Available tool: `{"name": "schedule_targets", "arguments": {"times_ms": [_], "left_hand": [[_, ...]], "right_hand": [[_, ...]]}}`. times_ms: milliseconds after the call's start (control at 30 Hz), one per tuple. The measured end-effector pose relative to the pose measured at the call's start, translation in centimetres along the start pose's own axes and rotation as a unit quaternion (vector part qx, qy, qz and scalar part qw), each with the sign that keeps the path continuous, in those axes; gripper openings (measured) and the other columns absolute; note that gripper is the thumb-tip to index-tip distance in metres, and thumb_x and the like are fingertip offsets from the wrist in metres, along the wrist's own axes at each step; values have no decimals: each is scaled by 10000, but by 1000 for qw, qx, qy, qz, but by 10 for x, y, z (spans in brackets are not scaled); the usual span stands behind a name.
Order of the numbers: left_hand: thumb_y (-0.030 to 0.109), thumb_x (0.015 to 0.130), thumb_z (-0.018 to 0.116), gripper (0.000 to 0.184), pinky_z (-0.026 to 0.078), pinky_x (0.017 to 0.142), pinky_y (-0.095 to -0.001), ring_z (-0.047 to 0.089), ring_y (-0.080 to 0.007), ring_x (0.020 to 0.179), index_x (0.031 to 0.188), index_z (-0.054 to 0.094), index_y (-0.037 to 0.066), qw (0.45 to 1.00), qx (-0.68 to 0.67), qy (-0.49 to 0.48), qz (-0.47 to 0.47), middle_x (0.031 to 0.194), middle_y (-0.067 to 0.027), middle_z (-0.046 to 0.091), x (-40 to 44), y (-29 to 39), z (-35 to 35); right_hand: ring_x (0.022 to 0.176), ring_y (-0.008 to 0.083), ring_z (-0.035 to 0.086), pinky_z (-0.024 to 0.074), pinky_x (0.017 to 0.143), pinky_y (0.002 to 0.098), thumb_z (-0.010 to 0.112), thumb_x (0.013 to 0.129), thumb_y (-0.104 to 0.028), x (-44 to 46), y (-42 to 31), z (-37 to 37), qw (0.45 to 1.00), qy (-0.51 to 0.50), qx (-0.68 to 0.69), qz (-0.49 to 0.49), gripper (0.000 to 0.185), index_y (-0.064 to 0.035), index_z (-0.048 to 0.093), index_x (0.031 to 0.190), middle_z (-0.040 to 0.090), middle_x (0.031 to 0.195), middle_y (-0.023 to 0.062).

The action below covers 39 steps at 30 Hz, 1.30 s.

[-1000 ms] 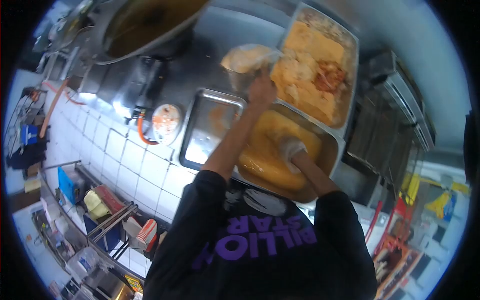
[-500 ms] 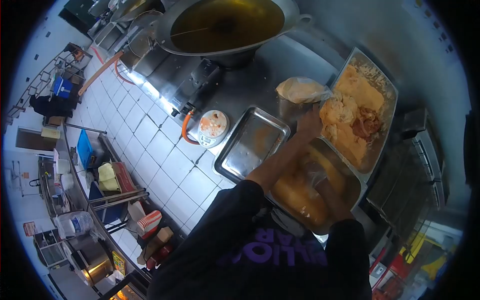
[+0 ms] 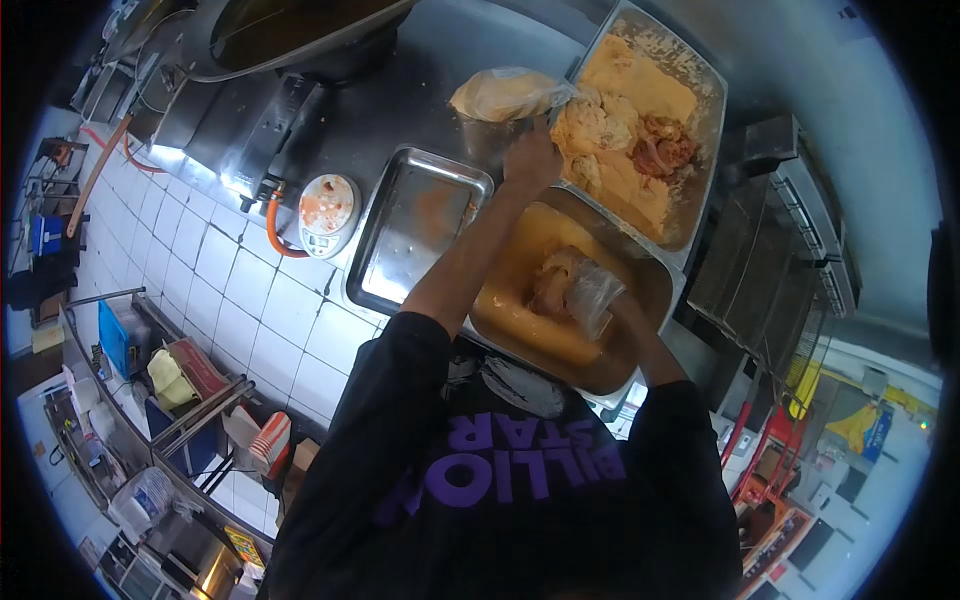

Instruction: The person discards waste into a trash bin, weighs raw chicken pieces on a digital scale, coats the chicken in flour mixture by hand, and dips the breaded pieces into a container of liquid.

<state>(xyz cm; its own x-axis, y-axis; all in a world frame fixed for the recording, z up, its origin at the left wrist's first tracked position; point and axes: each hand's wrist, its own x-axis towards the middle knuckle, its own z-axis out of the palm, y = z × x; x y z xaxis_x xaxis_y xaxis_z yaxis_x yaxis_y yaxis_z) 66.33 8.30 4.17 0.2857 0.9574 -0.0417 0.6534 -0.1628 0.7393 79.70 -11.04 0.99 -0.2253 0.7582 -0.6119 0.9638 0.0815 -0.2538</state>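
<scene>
My right hand (image 3: pixel 597 297), in a clear plastic glove or bag, is closed on a piece of raw meat (image 3: pixel 556 284) above the orange batter in a deep metal pan (image 3: pixel 655 285). Batter coats part of the meat, and the glove hides my fingertips. Bare, my left hand (image 3: pixel 530 160) rests with curled fingers against the near-left edge of a second pan (image 3: pixel 690 225), which holds orange breading flour (image 3: pixel 640 75). More raw meat (image 3: pixel 662 147) lies on that flour. Just beyond my left hand is a clear plastic bag of pale orange powder (image 3: pixel 505 95).
An almost bare metal tray (image 3: pixel 385 265) stands left of the batter pan, beside a stained white scale (image 3: pixel 328 215). A large wok of oil (image 3: pixel 290 35) sits at the far left, with an orange hose (image 3: pixel 275 225) below. Metal equipment (image 3: pixel 770 240) stands at right.
My right hand has lifted from low in the batter, and the raw meat now shows in it. My left hand stays by the flour pan's edge. The view has shifted to the right.
</scene>
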Motion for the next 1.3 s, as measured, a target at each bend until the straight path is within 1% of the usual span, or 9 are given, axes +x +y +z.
{"name": "schedule_targets", "arguments": {"times_ms": [433, 700, 833, 933, 1000, 1033, 1133, 1233, 1300], "left_hand": [[136, 787, 533, 454, 476, 808, -498, 599, -408, 900, 1185, 354, 10, 999, 4, -36, -18, 976, -248, 600, 3, 0, -1], [143, 788, 541, 474, 474, 812, -491, 596, -403, 917, 1200, 349, 7, 999, 9, -36, -20, 997, -256, 590, 0, 4, -6], [142, 787, 546, 461, 476, 816, -485, 591, -402, 928, 1190, 367, 7, 1000, 13, -22, -8, 1023, -239, 587, 2, 2, -3], [150, 786, 524, 482, 465, 807, -514, 588, -425, 901, 1226, 368, 31, 1000, -2, -9, 1, 982, -264, 591, 2, -3, 3], [159, 785, 502, 511, 452, 798, -546, 588, -448, 868, 1266, 364, 55, 1000, -12, -1, 6, 931, -291, 597, 1, -4, 3], [158, 786, 505, 504, 454, 800, -542, 589, -443, 874, 1261, 369, 57, 1000, -11, 0, 3, 940, -290, 596, 1, -3, 2], [154, 788, 509, 495, 460, 802, -534, 590, -438, 885, 1255, 375, 58, 1000, -9, -6, -6, 957, -286, 594, 2, -1, 1], [141, 779, 532, 500, 474, 801, -509, 595, -427, 890, 1230, 352, 23, 1000, 5, -22, -14, 979, -274, 591, 2, 2, -4], [130, 770, 554, 513, 486, 801, -488, 599, -417, 889, 1207, 327, -10, 999, 18, -33, -14, 993, -264, 588, 1, 3, -6]], "right_hand": [[876, 240, 599, 483, 774, 325, 440, 897, -168, -4, -56, 26, 945, -24, 305, -119, 275, -9, 517, 1108, 602, 984, 145], [882, 226, 587, 476, 780, 307, 422, 911, -140, 11, -75, 60, 964, 30, 244, -97, 237, -25, 533, 1086, 597, 979, 125], [889, 213, 575, 460, 803, 289, 420, 918, -126, 4, -82, 50, 989, -32, 137, -46, 208, -36, 548, 1055, 593, 983, 106], [724, 248, 598, 491, 696, 354, 454, 901, -201, -18, -72, 51, 943, 21, 328, -50, 268, -37, 593, 1060, 626, 859, 118], [904, 231, 567, 453, 804, 310, 498, 871, -152, -26, -71, 47, 984, 38, 132, -113, 207, -61, 543, 1052, 583, 971, 110], [904, 231, 567, 453, 804, 310, 498, 871, -152, -26, -67, 53, 984, 37, 132, -112, 207, -61, 543, 1052, 583, 971, 110], [902, 268, 561, 450, 806, 335, 543, 840, -165, -16, -51, 84, 957, -28, 282, -63, 236, -75, 542, 1058, 579, 948, 128], [883, 278, 559, 446, 798, 345, 568, 820, -168, -14, -49, 93, 990, -18, 136, 9, 264, -74, 541, 1066, 578, 883, 121], [900, 275, 560, 459, 782, 358, 535, 843, -154, -17, -61, 65, 990, -97, 99, -20, 272, -63, 528, 1100, 602, 906, 116]]}}
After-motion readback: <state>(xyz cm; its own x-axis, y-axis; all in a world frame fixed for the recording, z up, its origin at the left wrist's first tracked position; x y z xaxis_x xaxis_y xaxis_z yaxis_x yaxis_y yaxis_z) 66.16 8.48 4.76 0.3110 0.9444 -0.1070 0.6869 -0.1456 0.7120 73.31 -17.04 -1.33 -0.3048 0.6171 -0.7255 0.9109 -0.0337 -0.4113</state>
